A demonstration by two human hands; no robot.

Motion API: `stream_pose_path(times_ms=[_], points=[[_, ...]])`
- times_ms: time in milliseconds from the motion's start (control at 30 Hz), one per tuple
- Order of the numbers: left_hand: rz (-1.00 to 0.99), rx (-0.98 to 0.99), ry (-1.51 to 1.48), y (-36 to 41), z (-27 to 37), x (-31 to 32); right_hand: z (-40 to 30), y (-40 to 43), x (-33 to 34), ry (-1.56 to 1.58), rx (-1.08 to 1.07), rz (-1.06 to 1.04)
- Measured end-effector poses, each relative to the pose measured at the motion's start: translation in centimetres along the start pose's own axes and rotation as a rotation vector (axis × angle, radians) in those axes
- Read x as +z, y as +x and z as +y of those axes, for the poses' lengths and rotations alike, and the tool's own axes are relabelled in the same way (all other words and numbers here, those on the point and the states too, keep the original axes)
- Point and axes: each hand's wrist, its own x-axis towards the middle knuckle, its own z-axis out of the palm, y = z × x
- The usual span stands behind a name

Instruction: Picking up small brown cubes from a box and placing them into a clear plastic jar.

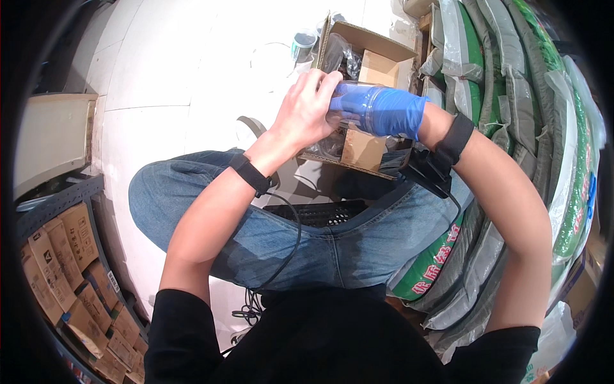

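Note:
My left hand (307,108) grips the closed end of a clear plastic container (356,98) that lies on its side in the air. My right hand (386,110), in a blue disposable glove, reaches into the container from the right. Blue fingers show through its wall, but whether they hold anything is unclear. Below both hands stands an open cardboard box (371,38). Inside the box are a plain cardboard piece (379,67) and crumpled clear plastic (336,53); the hands and container hide its middle.
Clear tubs with dark contents (303,43) stand on the floor beyond the box. Stacked green and grey sacks (484,77) line the right. A shelf with small cartons (72,269) is at left. A black perforated crate (331,213) lies between my legs; a cable (298,235) hangs from my left wrist.

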Motion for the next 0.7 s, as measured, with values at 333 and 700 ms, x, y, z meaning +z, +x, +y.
stream_pose_path(times_ms=[333, 700], points=[[0.005, 0.014, 0.032, 0.3, 0.2, -0.5, 0.6, 0.1, 1.3, 0.128, 0.223, -0.031], [0.029, 0.004, 0.076, 1.2, 0.1, -1.1, -0.6, 0.3, -0.4, -0.003, -0.036, 0.219]])
